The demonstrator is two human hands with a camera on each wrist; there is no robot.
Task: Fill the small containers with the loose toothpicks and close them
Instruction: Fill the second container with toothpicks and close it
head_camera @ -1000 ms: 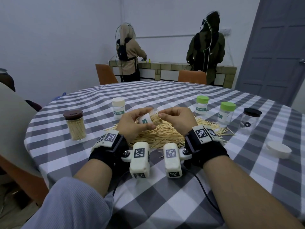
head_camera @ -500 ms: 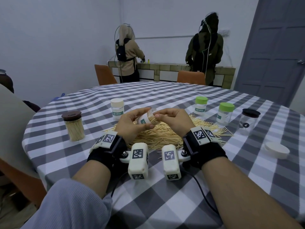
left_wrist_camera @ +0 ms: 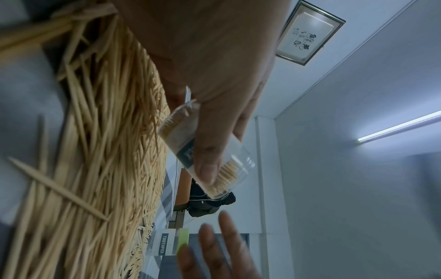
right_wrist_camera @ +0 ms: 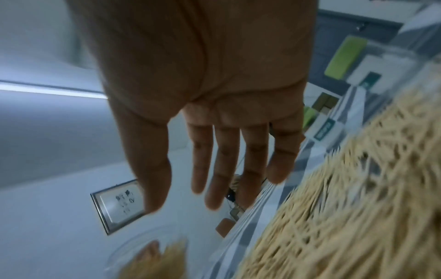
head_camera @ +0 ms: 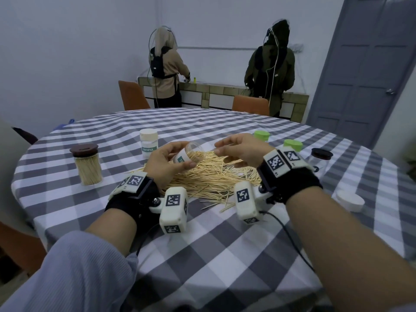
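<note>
My left hand grips a small clear labelled container, tilted with its open mouth toward the right. It is partly filled with toothpicks. In the left wrist view my thumb lies across the container. My right hand hovers just right of the mouth, apart from it. The right wrist view shows the right hand with straight fingers and nothing in it. A wide pile of loose toothpicks lies on the checked tablecloth under both hands. The pile fills the left of the left wrist view.
A white-lidded toothpick container stands behind my left hand, a full brown-lidded jar at the left. Two green-lidded containers and a black-lidded jar stand at the right. A loose white lid lies nearer. Two people stand at the back counter.
My right hand has drawn back to the right from the container's mouth and its fingers have straightened. The left hand still holds the tilted container.
</note>
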